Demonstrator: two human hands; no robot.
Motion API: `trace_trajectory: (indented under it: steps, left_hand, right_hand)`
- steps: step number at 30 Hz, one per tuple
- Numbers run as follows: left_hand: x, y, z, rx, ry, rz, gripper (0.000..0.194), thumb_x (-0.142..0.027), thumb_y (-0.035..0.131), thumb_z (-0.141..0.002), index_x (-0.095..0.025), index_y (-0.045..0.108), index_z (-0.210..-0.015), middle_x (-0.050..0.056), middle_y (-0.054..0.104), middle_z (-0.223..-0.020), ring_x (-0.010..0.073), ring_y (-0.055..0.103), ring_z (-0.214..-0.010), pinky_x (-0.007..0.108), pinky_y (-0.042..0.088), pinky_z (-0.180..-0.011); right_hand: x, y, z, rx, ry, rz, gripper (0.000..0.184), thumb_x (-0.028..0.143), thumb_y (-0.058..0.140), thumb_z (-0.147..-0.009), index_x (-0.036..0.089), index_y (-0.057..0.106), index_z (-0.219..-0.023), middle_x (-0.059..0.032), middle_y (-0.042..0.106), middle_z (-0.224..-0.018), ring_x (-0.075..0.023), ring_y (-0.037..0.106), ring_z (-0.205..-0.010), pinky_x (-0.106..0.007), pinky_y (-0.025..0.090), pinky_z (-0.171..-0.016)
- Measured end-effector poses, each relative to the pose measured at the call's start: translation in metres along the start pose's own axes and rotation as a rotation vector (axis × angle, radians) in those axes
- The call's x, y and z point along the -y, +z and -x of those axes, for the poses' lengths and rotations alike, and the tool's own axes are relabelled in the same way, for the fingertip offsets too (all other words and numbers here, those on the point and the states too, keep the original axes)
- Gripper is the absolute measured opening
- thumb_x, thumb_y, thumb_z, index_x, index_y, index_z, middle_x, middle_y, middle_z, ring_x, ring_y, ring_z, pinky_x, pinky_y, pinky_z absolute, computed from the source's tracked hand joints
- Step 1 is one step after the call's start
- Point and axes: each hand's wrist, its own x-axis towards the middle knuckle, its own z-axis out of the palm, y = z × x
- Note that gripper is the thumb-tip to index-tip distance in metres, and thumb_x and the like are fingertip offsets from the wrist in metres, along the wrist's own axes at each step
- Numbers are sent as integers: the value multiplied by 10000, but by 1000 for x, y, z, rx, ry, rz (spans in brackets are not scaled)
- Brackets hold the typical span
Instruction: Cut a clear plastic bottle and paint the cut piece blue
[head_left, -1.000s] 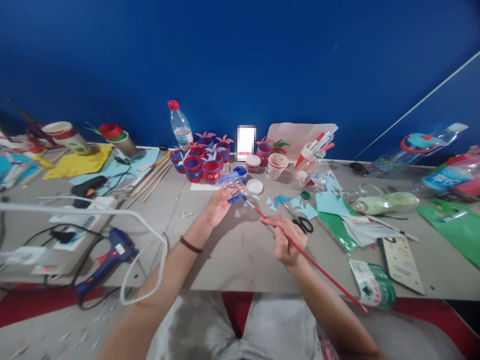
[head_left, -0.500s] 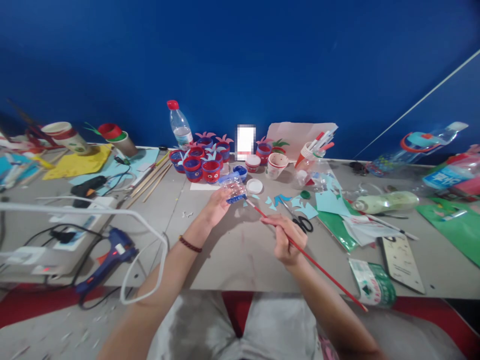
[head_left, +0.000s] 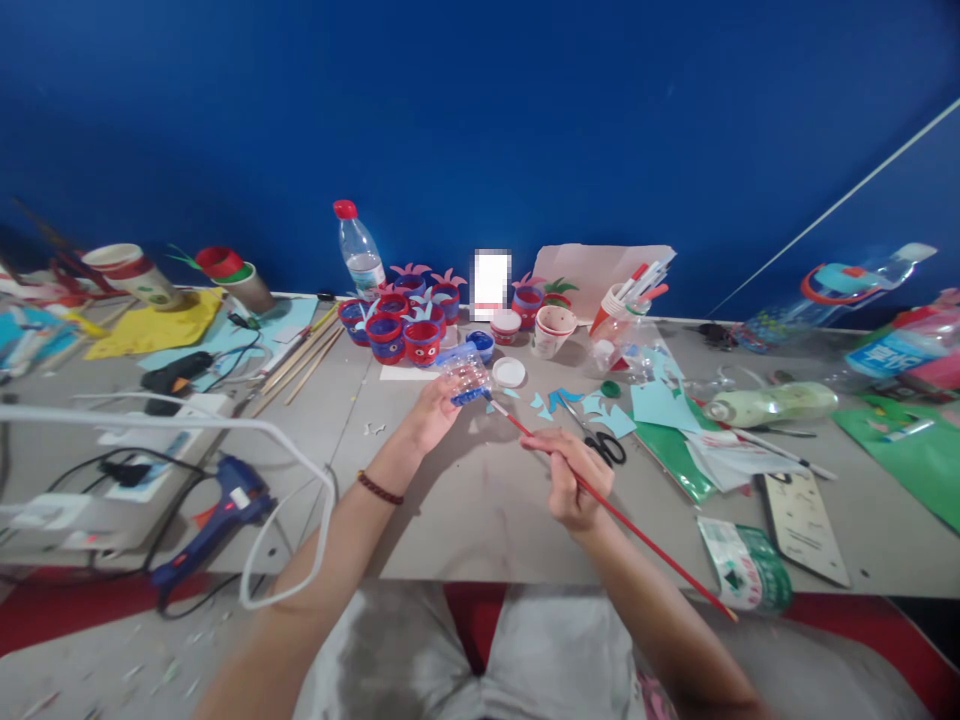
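Note:
My left hand is closed round a clear, bumpy plastic piece, perhaps a cut bottle bottom, with blue paint along its near edge. In my right hand is a long red-handled paintbrush, gripped like a pen. Its bristle end meets or nearly meets the blue-painted edge. Just behind the plastic piece stands an open pot of blue paint. A white lid lies to its right, and a closed paint jar stands behind.
Several painted cups with paper leaves stand at the back, near a clear bottle. Scissors and blue paper scraps lie to the right. On the left are a blue glue gun, a power strip and a white cable.
The plastic piece and the brush tip have shifted very slightly to the left. Both hands keep their grips, and the table things are unmoved.

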Motion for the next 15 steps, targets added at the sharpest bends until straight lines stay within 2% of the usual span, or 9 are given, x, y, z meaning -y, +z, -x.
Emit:
trace_trajectory:
  steps: [5,8,11,15]
  left_hand:
    - [-1,2,1,-2,-15,12,351,-423,804,-691,-200,759,-958,60,777,-1061,273,663,-1163,433,419,-1120]
    - [-4,5,2,6,-25,6,363,-406,824,-681,-198,755,-971,66,775,-1079,274,662,-1167,436,402,-1129]
    - [-4,8,3,36,-31,-41,417,-379,859,-641,-194,749,-999,82,766,-1108,291,649,-1182,456,383,-1132]
    - [0,12,5,73,-88,-116,502,-348,909,-560,-182,748,-1006,82,768,-1052,303,661,-1130,468,376,-1109]
  right_hand:
    - [-5,1,6,-81,-7,14,360,107,417,-929,246,719,-1069,-31,746,-821,-186,721,-721,-317,588,-622]
    - [-9,2,10,-114,84,22,330,171,415,-963,236,705,-1107,-45,757,-880,-196,732,-752,-345,598,-670]
    - [-13,5,12,-104,229,-5,314,243,398,-1002,227,671,-1156,-73,761,-990,-219,748,-870,-402,603,-799]
    - [-17,8,12,-83,375,-78,267,303,393,-1031,246,620,-1162,-80,719,-1152,-245,700,-1118,-490,513,-1021]
